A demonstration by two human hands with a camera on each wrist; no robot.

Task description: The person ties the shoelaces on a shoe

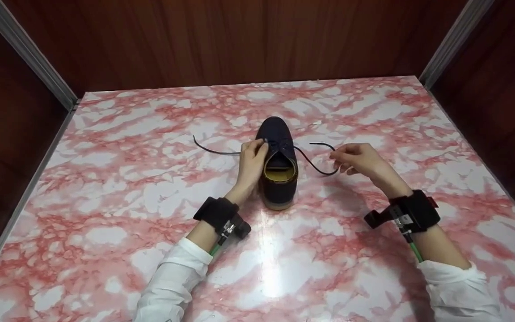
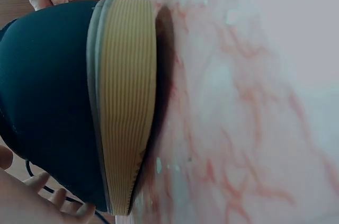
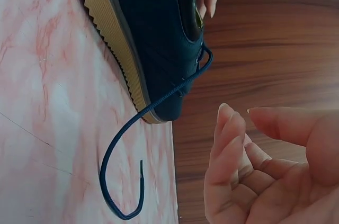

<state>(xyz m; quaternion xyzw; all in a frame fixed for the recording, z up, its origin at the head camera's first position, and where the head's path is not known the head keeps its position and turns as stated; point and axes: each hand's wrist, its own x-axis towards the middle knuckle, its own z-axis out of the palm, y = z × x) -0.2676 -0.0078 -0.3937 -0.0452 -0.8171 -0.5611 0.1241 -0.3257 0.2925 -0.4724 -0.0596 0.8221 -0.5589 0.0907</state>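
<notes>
A dark blue lace-up shoe (image 1: 280, 194) stands on the table, toe pointing away from me, with a ribbed tan sole (image 2: 127, 97) and a yellowish lining. My left hand (image 1: 251, 163) holds its left side near the eyelets, thumb at the opening and fingers along the outside. From the right eyelets a lace (image 3: 108, 155) runs out in a loose curve, its tip free. My right hand (image 1: 358, 158) hovers beside that lace, thumb and fingertips apart, and the right wrist view shows nothing between them. The other lace end (image 1: 215, 151) extends left past my left hand.
The table (image 1: 105, 188) has a red and white marbled top. Brown wood-grain panels (image 1: 221, 40) enclose it at the back and both sides, with metal posts at the corners. Each wrist wears a black strap with a camera.
</notes>
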